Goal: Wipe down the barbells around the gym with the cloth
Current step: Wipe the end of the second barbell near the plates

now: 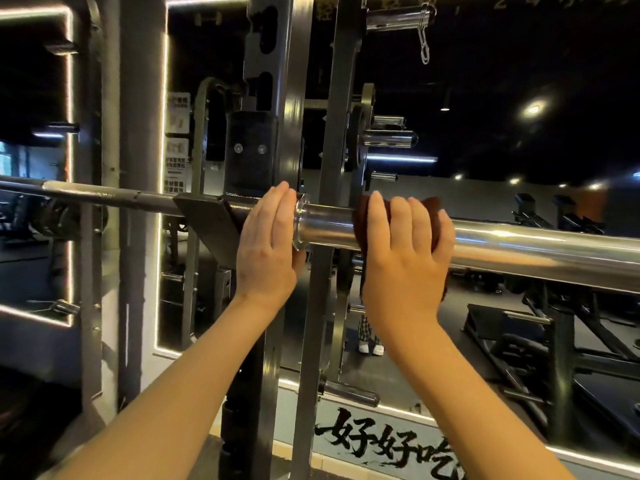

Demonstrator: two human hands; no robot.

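Observation:
A steel barbell point(519, 249) lies across the rack at chest height, its thin shaft running left and its thick polished sleeve running right. My left hand point(268, 242) wraps over the bar just left of the sleeve's collar, beside the rack's hook. My right hand point(407, 251) presses a dark brown cloth point(362, 216) around the sleeve a little right of the collar. The cloth shows above my fingers and hangs below the bar behind my wrist.
Grey rack uprights point(294, 98) stand right behind the bar. Chrome storage pegs point(389, 138) with a weight plate stick out to the right, and another peg with a spring clip point(424, 39) sits higher up. A mirror behind reflects benches and lights. Painted characters point(391, 441) mark the wall below.

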